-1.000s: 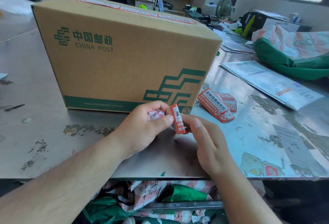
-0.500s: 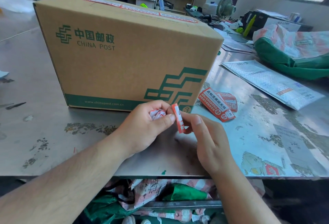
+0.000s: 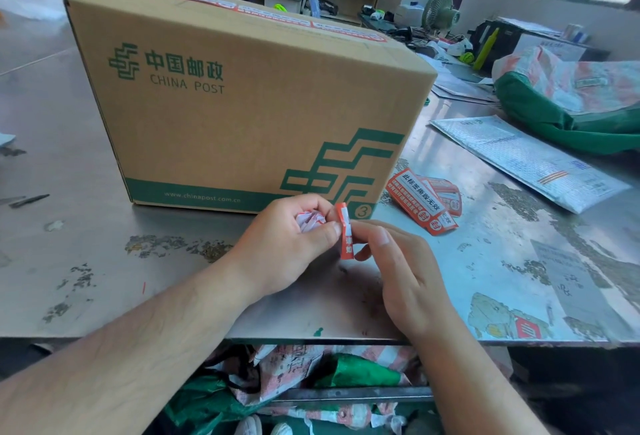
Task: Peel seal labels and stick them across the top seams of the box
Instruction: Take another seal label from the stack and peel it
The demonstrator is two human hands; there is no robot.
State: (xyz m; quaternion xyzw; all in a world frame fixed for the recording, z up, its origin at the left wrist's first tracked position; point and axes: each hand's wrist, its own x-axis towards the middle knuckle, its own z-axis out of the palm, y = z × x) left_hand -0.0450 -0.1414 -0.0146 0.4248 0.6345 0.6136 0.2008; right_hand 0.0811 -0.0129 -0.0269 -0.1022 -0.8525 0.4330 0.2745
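A brown China Post cardboard box (image 3: 242,99) stands on the metal table (image 3: 86,244), with red and white seal labels stuck along its top seam (image 3: 277,17). In front of the box, my left hand (image 3: 287,247) pinches one edge of a small red seal label (image 3: 345,235) and also holds crumpled white backing paper (image 3: 309,220) in its palm. My right hand (image 3: 401,272) pinches the label's other edge with thumb and fingers. The label stands on edge between both hands. Loose red seal labels (image 3: 420,201) lie on the table right of the box.
A grey padded mailer (image 3: 526,157) lies to the right, and a green and white mail sack (image 3: 571,95) sits behind it. More sacks (image 3: 311,375) lie under the table's front edge. Shelves, a fan (image 3: 441,14) and clutter fill the background.
Both hands stay together on the label in front of the box. The label has turned more edge-on, and the view has shifted slightly.
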